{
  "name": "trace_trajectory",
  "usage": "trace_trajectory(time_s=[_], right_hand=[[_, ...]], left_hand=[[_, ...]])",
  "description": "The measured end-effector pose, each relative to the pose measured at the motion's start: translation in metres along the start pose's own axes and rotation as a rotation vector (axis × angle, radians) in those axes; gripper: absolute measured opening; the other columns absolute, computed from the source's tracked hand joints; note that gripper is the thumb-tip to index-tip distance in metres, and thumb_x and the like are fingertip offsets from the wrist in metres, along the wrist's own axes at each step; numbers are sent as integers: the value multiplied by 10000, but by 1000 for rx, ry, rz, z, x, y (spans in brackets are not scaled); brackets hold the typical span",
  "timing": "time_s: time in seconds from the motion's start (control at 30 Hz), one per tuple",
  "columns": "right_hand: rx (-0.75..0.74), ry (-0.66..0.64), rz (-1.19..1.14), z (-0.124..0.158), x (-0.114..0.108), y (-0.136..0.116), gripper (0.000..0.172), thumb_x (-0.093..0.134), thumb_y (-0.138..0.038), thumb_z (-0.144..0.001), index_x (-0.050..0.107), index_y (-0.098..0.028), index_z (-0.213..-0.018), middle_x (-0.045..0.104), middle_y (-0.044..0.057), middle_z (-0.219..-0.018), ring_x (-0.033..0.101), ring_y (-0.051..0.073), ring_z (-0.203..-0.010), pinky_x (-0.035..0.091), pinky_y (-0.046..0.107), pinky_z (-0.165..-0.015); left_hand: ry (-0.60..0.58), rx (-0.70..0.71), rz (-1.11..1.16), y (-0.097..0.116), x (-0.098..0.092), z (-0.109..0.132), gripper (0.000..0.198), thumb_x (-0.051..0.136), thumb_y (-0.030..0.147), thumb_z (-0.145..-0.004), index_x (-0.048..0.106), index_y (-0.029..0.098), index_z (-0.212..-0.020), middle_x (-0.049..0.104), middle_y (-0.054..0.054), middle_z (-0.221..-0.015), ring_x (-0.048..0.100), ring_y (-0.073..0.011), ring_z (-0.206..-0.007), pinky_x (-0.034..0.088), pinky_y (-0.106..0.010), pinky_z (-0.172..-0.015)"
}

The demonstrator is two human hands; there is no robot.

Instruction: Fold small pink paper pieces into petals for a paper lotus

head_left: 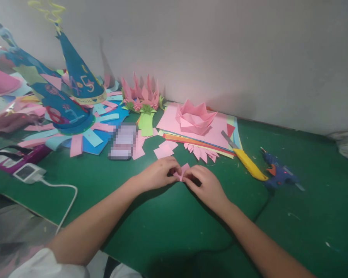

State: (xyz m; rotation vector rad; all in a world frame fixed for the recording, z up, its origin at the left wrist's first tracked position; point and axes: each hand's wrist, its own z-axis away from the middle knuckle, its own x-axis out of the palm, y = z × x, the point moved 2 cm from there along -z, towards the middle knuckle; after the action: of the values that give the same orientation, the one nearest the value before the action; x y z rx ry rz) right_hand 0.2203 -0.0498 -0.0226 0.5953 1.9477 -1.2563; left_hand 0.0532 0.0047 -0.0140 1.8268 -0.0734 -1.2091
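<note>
A small pink paper piece (185,168) is pinched between both hands, just above the green table (168,220). My left hand (159,172) grips its left side with thumb and forefinger. On the right side, the fingertips of my right hand (204,184) close on the same piece. Just beyond the hands lie pink paper squares (165,149) and a fan of pointed pink pieces (201,151). Behind these, a folded pink paper flower (195,117) rests on a stack of coloured sheets (165,119).
A yellow cutter (249,164) and a blue glue gun (282,175) lie to the right. Left are a phone (123,142), blue cone hats (79,69), a pink-green paper crown (142,94) and a white adapter (29,173) with its cable. A wall stands behind.
</note>
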Motion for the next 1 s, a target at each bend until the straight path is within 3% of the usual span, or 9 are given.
trace_trajectory(time_s=[0.1,0.27,1.0], right_hand=[[-110,10,15,3,-4,1,148,513,-230,-890,654,-215,-846,652,45,-842,582,176,-802,453,321,-734],[-240,-10,121,7,-6,0,178,512,-221,-895,690,-220,-903,662,54,-853,592,171,-797,464,312,-711],[-253,-53,205,6,-7,-4,218,473,-230,-920,688,-196,-935,669,59,-868,565,174,-777,444,305,-694]], left_hand=[[-7,-12,1,1,0,0,84,600,102,-756,614,159,-815,545,2,-773,508,-115,-721,386,-206,-622],[-1,-2,-6,1,-1,-1,62,619,121,-758,604,159,-805,535,6,-764,503,-115,-720,377,-207,-619],[10,-51,58,1,0,0,43,606,144,-769,620,151,-809,536,6,-753,500,-98,-675,389,-199,-602]])
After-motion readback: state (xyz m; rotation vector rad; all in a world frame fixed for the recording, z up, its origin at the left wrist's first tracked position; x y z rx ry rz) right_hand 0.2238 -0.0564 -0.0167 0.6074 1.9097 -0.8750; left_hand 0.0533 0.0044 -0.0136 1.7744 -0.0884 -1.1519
